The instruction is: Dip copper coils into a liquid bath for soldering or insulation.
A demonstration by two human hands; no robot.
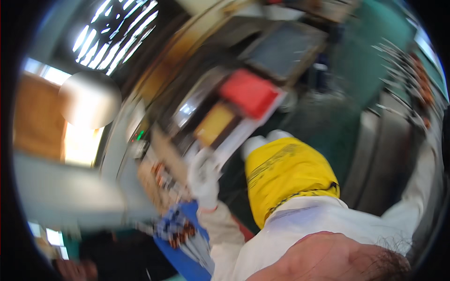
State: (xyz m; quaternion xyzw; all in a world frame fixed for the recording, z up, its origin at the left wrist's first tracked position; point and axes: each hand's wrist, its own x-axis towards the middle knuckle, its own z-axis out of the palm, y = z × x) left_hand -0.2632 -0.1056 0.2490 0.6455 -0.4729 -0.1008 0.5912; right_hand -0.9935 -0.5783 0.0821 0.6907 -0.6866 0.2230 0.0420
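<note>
My left hand (204,177), in a white glove with an orange cuff edge, is at the near end of a pale tray-like surface (236,136). It is close to a yellow block-shaped thing (215,124). Motion blur smears its fingers, so I cannot tell whether they hold anything. Beyond the yellow thing lies a red, box-like thing (250,93). My right arm, in a white sleeve (417,180), reaches up along the right rim towards a row of thin metal parts with orange-brown ends (417,82). The right hand itself does not show.
A blue tray (164,246) of metal parts with orange-brown ends stands at lower left, beside a brown carton (149,187). Further off is a dark framed panel (283,49). Long grey metal pieces (382,140) lie at right. Another person's hand (77,270) shows at lower left.
</note>
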